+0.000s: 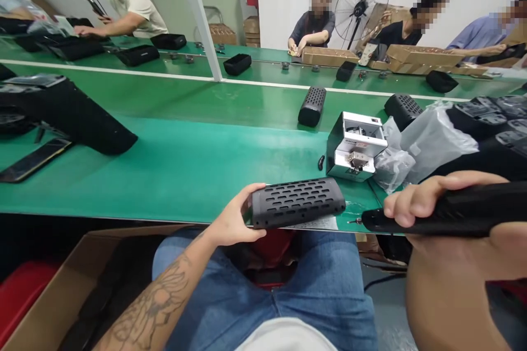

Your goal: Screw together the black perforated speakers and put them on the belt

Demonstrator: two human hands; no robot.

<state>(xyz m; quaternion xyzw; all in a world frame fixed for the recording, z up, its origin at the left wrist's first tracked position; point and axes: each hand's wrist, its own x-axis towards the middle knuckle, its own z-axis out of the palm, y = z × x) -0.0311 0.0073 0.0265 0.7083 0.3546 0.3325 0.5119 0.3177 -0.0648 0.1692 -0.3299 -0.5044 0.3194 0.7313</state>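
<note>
At the front edge of the green table, my left hand (pixel 239 218) grips one end of a black speaker housing (pixel 302 202) with rows of slots. The housing lies on its side, its slotted face turned up toward me. My right hand (pixel 424 203) is wrapped round a black electric screwdriver (pixel 457 208), held level. Its thin bit points left, a little short of the housing's right end and not touching it. Beyond stands a white and black screw feeder (pixel 356 148), with a small black piece (pixel 321 162) beside it.
Clear plastic bags (pixel 436 134) and black speaker parts (pixel 489 115) crowd the right. Another slotted housing (pixel 313 105) stands farther back. At left lie a large black panel (pixel 82 109) and a phone-like slab (pixel 35 159). Several people work across the conveyor (pixel 263 93), near cardboard boxes (pixel 420 59).
</note>
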